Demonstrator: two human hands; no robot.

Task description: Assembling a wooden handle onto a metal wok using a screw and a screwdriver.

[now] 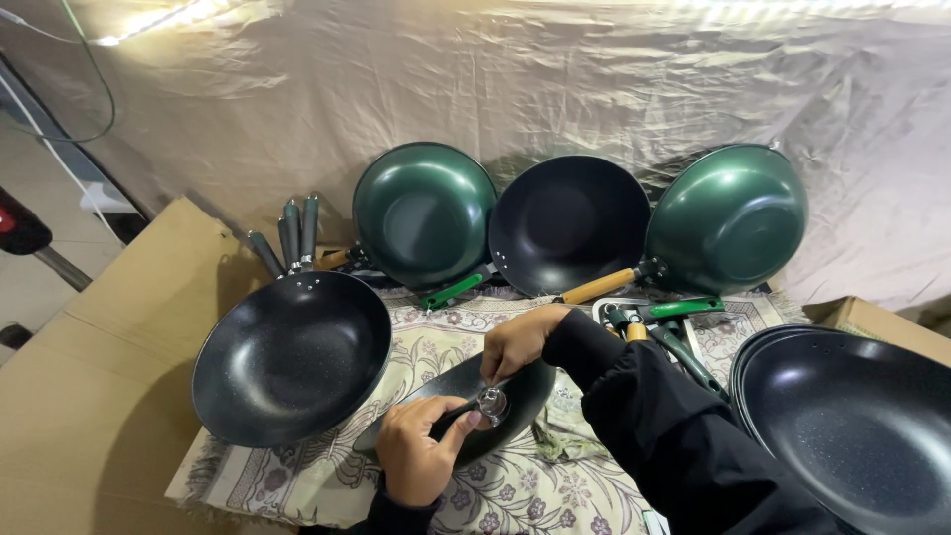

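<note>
While left hand [416,458] and right hand [515,342] pinch the clear knob [491,403] on the dark lid [515,391], woks [290,357] crowd both edges.

The small pan [466,401] under the hands looks dark, matt and smooth, with a clear, glassy knob [491,403] at its middle. The large pan [292,357] has a speckled, faintly glossy non-stick coating. The green pans [426,213] shine like enamelled metal; one handle [597,286] is pale wood. The floral cloth [515,495] is woven, the cardboard [99,376] matt
</note>
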